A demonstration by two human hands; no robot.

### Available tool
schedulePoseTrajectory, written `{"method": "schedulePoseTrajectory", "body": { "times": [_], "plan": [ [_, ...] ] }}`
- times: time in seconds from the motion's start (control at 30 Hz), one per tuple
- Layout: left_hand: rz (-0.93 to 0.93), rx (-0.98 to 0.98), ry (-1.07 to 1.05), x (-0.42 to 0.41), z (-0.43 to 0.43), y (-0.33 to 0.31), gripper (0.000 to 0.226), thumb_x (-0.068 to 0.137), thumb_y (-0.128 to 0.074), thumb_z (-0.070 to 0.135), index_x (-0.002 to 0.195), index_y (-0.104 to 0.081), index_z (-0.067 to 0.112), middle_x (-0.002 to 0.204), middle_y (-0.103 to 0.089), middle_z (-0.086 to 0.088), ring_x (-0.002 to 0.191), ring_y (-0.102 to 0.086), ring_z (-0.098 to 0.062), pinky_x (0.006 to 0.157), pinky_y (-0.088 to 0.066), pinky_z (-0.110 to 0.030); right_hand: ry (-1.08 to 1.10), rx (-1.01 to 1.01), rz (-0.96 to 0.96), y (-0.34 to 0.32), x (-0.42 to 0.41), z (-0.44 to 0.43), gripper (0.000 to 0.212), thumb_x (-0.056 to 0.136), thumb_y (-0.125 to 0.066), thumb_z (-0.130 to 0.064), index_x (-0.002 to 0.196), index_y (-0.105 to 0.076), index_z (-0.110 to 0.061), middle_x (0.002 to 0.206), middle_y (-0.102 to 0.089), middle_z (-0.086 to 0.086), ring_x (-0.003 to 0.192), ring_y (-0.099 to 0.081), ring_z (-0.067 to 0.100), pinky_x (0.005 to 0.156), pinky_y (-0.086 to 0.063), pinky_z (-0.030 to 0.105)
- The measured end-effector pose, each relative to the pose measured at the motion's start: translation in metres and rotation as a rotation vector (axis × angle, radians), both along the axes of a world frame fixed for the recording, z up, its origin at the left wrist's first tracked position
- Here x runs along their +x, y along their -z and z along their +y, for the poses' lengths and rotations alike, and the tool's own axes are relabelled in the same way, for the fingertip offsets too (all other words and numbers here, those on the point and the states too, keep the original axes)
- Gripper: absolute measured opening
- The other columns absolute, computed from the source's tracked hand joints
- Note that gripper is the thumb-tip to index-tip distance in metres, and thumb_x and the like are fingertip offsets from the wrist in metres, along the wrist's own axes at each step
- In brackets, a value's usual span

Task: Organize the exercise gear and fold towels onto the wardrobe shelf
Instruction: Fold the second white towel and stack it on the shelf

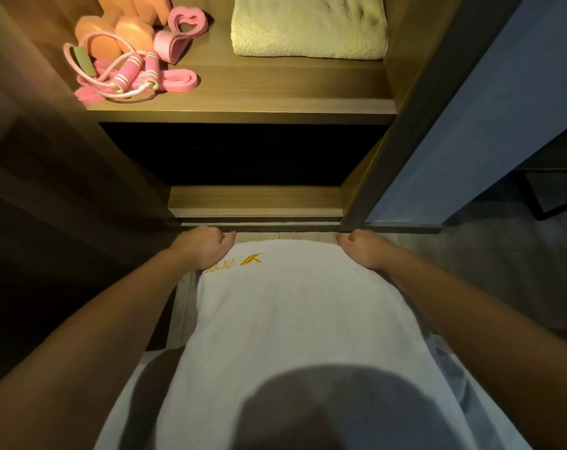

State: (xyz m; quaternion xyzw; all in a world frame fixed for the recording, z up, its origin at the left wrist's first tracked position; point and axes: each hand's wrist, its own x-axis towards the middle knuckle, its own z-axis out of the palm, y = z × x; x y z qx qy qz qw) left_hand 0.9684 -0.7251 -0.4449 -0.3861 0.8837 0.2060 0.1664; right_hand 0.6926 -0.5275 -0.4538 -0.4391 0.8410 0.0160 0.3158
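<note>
1. The white towel (295,319) is spread wide between both hands and runs from them back toward the person. It is in front of the wardrobe's base, well below the shelf. A yellow logo (243,263) is stitched near its far edge, and a round shadow falls on its near part.
2. The left hand (202,248) grips the towel's far left corner with fingers curled over the edge. The right hand (361,246) grips the far right corner the same way.
3. Beneath the towel lies pale plank flooring (184,306), which gives way to a grey floor (503,271) on the right.
4. Beyond the hands, the brown wooden wardrobe has a dark lower compartment (243,154) under the lit shelf (243,105).
5. On the shelf, a folded cream towel (308,27) lies to the right. Orange dumbbells (113,30), pink bands (181,30) and a pink skipping rope (129,73) are clustered to the left.
6. A blue panel (486,108) stands at the wardrobe's right side.
</note>
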Motion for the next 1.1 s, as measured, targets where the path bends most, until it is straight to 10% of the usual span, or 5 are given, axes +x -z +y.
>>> {"method": "schedulePoseTrajectory", "body": {
  "times": [0.2, 0.37, 0.63, 0.97, 1.1],
  "plan": [
    [0.208, -0.062, -0.35, 0.004, 0.043, -0.016, 0.044, 0.101, -0.037, 0.044, 0.13, -0.052, 0.015, 0.122, -0.059, -0.009, 0.109, -0.057, -0.027, 0.09, -0.05, -0.041, 0.096, -0.18, 0.022, -0.018, 0.022, 0.006, 0.052, 0.103, -0.025, -0.049, 0.138, -0.048, -0.018, 0.137, -0.055, 0.011, 0.121, -0.053, 0.031, 0.103, -0.042, 0.044],
    [0.334, -0.009, -0.034, 0.002, 0.143, -0.046, 0.057, 0.1, -0.03, 0.054, 0.153, -0.021, 0.034, 0.163, -0.007, 0.006, 0.15, -0.002, -0.016, 0.121, -0.003, -0.052, -0.125, -0.277, -0.039, -0.039, 0.083, 0.05, 0.062, 0.096, -0.017, -0.065, 0.153, -0.013, -0.039, 0.164, -0.005, -0.008, 0.151, -0.003, 0.022, 0.118, -0.005, 0.052],
    [0.193, 0.142, -0.358, 0.064, 0.183, -0.035, 0.069, 0.094, -0.028, 0.067, 0.153, -0.004, 0.042, 0.164, 0.001, 0.006, 0.15, -0.006, -0.023, 0.116, -0.017, -0.049, 0.046, -0.075, -0.013, -0.045, 0.097, 0.117, 0.078, 0.086, -0.008, -0.072, 0.154, 0.005, -0.036, 0.164, 0.007, -0.002, 0.151, 0.002, 0.029, 0.119, -0.012, 0.056],
    [0.311, 0.622, -1.078, 0.105, 0.172, -0.026, 0.066, 0.09, -0.05, 0.064, 0.124, -0.058, 0.009, 0.101, -0.063, -0.006, 0.09, -0.06, -0.025, 0.079, -0.046, -0.036, -0.095, -0.097, 0.218, -0.046, 0.133, 0.097, 0.068, 0.096, -0.015, -0.065, 0.154, 0.005, -0.036, 0.162, 0.018, -0.001, 0.149, 0.015, 0.031, 0.115, 0.009, 0.059],
    [0.473, 0.394, -1.054, 0.101, 0.167, -0.024, 0.056, 0.094, -0.05, 0.054, 0.129, -0.054, 0.01, 0.098, -0.056, 0.0, 0.077, -0.052, -0.012, 0.056, -0.038, -0.027, -0.069, -0.083, 0.166, -0.046, 0.122, 0.094, 0.069, 0.094, -0.018, -0.067, 0.154, 0.002, -0.038, 0.163, 0.013, -0.003, 0.15, 0.01, 0.03, 0.117, 0.001, 0.061]
  ]
}}
